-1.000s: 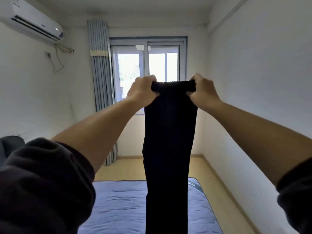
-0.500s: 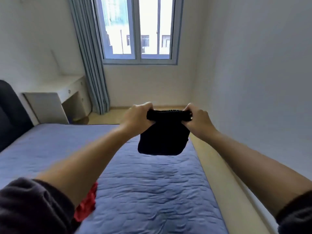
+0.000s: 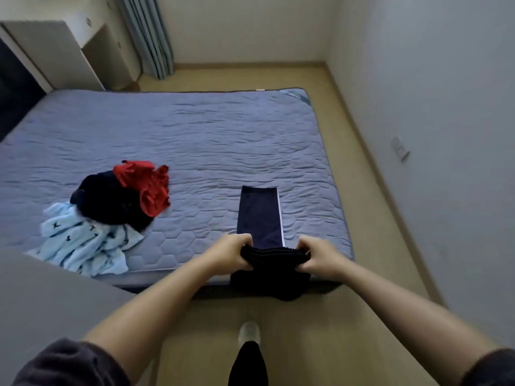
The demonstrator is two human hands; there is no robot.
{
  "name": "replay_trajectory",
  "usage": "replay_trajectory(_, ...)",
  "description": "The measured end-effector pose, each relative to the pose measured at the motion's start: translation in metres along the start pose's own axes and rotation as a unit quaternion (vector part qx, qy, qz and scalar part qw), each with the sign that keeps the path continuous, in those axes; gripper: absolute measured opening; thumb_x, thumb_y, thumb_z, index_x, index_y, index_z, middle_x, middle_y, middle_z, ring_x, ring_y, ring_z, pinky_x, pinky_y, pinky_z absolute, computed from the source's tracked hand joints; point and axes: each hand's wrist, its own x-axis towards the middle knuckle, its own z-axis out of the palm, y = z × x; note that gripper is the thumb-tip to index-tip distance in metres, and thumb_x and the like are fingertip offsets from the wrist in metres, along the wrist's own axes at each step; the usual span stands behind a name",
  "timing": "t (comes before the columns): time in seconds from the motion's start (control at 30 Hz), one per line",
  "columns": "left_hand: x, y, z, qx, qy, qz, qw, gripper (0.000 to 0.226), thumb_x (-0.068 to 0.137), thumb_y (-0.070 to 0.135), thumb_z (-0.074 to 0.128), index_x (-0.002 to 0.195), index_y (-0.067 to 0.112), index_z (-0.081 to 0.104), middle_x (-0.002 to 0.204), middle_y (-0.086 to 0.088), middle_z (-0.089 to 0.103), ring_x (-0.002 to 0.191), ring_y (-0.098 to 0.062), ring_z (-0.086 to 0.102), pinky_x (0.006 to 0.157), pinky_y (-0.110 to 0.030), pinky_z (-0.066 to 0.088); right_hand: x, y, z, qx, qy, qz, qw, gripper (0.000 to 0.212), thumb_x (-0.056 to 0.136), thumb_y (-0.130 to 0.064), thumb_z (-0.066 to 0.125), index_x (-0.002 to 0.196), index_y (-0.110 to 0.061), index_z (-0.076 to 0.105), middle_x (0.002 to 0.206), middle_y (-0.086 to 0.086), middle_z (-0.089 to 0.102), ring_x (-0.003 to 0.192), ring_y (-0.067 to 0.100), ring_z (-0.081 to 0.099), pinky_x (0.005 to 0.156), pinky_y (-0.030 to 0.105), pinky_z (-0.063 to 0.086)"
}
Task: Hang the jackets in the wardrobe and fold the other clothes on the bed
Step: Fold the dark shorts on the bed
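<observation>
Since the earlier frames, both hands have lowered from window height to the near edge of the bed, and the camera now looks down.

Head view: the left hand [image 3: 232, 253] and right hand [image 3: 319, 259] are each closed on one end of the ribbed waistband of a black knitted garment [image 3: 271, 274]. Its lower part hangs over the near edge of the blue quilted mattress [image 3: 195, 135], at 6 o'clock from a folded navy garment with a white side stripe [image 3: 260, 214] lying flat on the mattress. The waistband overlaps the near end of that folded piece. At 9 o'clock, well apart, lies a heap: a red garment [image 3: 147, 185], a dark crumpled garment [image 3: 111, 201] and a light blue printed garment [image 3: 83, 243]. A pale cabinet [image 3: 55, 51] stands at 11 o'clock beside a grey-blue curtain [image 3: 150, 34].
</observation>
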Motion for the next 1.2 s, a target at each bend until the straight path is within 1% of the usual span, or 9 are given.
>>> replay_trajectory(0.13,0.022,-0.01,-0.016,-0.043,-0.015,-0.025,0.999,0.029,0.071,0.015,0.075,0.078,0.026,0.049,0.077,0.01,0.054,0.078,-0.012,0.051,0.058,-0.015,0.035,0.023,0.0,-0.011,0.07,-0.011,0.019,0.997,0.032,0.073,-0.006,0.072,0.074,-0.029,0.05,0.073,-0.005,0.057,0.066,0.009,0.051,0.056,0.012,0.036)
replay_trajectory(0.27,0.08,-0.035,-0.032,-0.174,-0.006,-0.052,0.983,0.016,0.078,0.01,0.07,0.084,0.02,0.06,0.083,0.002,0.063,0.082,-0.015,0.059,0.072,-0.026,0.045,0.085,0.011,-0.023,0.174,0.006,0.063,0.983,0.014,0.081,-0.001,0.065,0.085,-0.013,0.06,0.079,0.001,0.06,0.076,0.013,0.054,0.057,0.01,0.039)
replay_trajectory(0.37,0.149,-0.071,-0.033,-0.281,0.009,-0.068,0.957,0.017,0.086,0.007,0.063,0.104,0.007,0.065,0.102,-0.009,0.069,0.093,-0.016,0.063,0.083,-0.031,0.049,0.159,0.033,-0.025,0.257,0.025,0.097,0.961,0.017,0.087,0.001,0.06,0.103,-0.003,0.063,0.092,0.003,0.065,0.082,0.009,0.059,0.065,0.01,0.044)
replay_trajectory(0.53,0.306,-0.151,-0.007,-0.4,0.038,-0.112,0.909,0.012,0.095,0.021,0.055,0.105,0.026,0.059,0.105,0.005,0.066,0.099,-0.012,0.063,0.082,-0.023,0.052,0.323,0.096,0.001,0.373,0.047,0.165,0.912,0.013,0.095,-0.015,0.056,0.106,-0.013,0.061,0.097,0.005,0.067,0.084,0.012,0.064,0.069,0.016,0.05)
replay_trajectory(0.67,0.423,-0.213,0.028,-0.369,0.049,-0.146,0.917,0.019,0.096,0.03,0.054,0.111,0.018,0.056,0.111,0.003,0.063,0.106,-0.018,0.06,0.092,-0.036,0.049,0.435,0.161,0.047,0.384,0.102,0.196,0.897,0.015,0.096,-0.015,0.053,0.109,-0.012,0.06,0.096,0.003,0.066,0.086,0.011,0.062,0.07,0.015,0.049)
replay_trajectory(0.77,0.493,-0.253,0.062,-0.337,0.059,-0.159,0.926,0.016,0.095,0.032,0.054,0.098,0.016,0.056,0.097,0.001,0.062,0.093,-0.016,0.06,0.078,-0.03,0.05,0.499,0.211,0.084,0.369,0.149,0.21,0.893,0.013,0.095,-0.016,0.055,0.107,-0.013,0.059,0.093,-0.001,0.064,0.082,0.006,0.06,0.069,0.011,0.047)
replay_trajectory(0.87,0.548,-0.29,0.098,-0.299,0.091,-0.182,0.932,0.017,0.094,0.034,0.054,0.087,0.019,0.053,0.084,0.006,0.057,0.083,-0.015,0.055,0.062,-0.025,0.038,0.552,0.252,0.121,0.334,0.201,0.231,0.891,0.017,0.093,-0.019,0.059,0.107,-0.01,0.06,0.095,0.0,0.063,0.089,0.012,0.059,0.079,0.021,0.045)
replay_trajectory(1.0,0.594,-0.327,0.13,-0.258,0.126,-0.177,0.941,0.02,0.094,0.035,0.054,0.09,0.016,0.052,0.079,0.01,0.053,0.082,-0.015,0.05,0.061,-0.022,0.028,0.599,0.29,0.153,0.294,0.236,0.235,0.896,0.012,0.09,-0.023,0.062,0.097,-0.013,0.061,0.095,0.005,0.065,0.089,0.016,0.059,0.082,0.03,0.046)
replay_trajectory(1.2,0.603,-0.343,0.158,-0.267,0.12,-0.229,0.928,0.022,0.091,0.04,0.057,0.098,0.019,0.05,0.093,0.005,0.055,0.088,-0.016,0.049,0.072,-0.027,0.032,0.609,0.313,0.183,0.245,0.237,0.253,0.905,0.015,0.09,-0.023,0.062,0.103,-0.018,0.058,0.092,-0.003,0.059,0.088,0.014,0.056,0.079,0.025,0.041)
